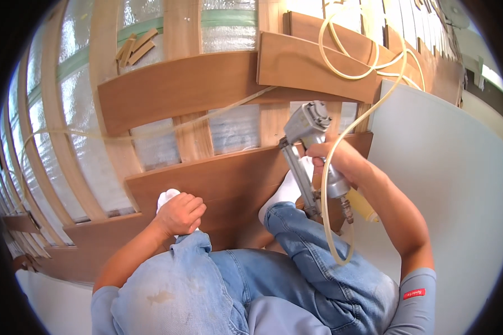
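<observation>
While the right hand [332, 156] is wrapping around the handle of a grey pneumatic nail gun [312, 153], the tool's head is sitting up top, just above the fist, and the long magazine is running down and slightly to the right below it, ending near the knee. So the gun's long axis is going roughly top to bottom in the view, tilted a bit, with the body poking out on both sides of the grip. Fingers are clamping tight on the handle (can't tell whether one is on the trigger). A yellowish air hose [349, 120] is coming off the bottom of the gun, looping down past the jeans [296, 262] and then climbing up over the brown floorboards [218, 178] to a coil near the top.

The left hand [180, 213] is curling into a loose fist, holding nothing, resting on the near board right by a white sock [166, 196]. Behind the boards, pale wooden battens [109, 84] are lying over silvery foil insulation [235, 129], and a grey sheet [441, 167] is lying off to the right.
</observation>
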Demonstrator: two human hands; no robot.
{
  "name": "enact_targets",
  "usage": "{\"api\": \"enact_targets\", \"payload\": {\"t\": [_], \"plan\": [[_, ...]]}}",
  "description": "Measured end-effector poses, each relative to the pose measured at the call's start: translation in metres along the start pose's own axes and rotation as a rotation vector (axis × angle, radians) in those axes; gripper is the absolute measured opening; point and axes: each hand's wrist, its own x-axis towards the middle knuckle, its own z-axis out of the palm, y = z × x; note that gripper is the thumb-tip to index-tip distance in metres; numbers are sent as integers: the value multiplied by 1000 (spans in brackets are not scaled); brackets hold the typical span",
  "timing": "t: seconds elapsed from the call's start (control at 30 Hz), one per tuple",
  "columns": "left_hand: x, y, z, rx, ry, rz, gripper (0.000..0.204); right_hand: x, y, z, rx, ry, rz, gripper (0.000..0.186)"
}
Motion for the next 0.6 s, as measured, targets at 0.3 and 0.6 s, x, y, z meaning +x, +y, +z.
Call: {"api": "enact_targets", "payload": {"t": [0.3, 0.6], "plan": [[-3, -3, 5, 13, 43, -30, 41, 9, 13, -17, 37, -32, -78, 24], [-48, -31, 10, 433, 534, -459, 40, -56, 22, -77, 111, 83, -124, 8]]}}
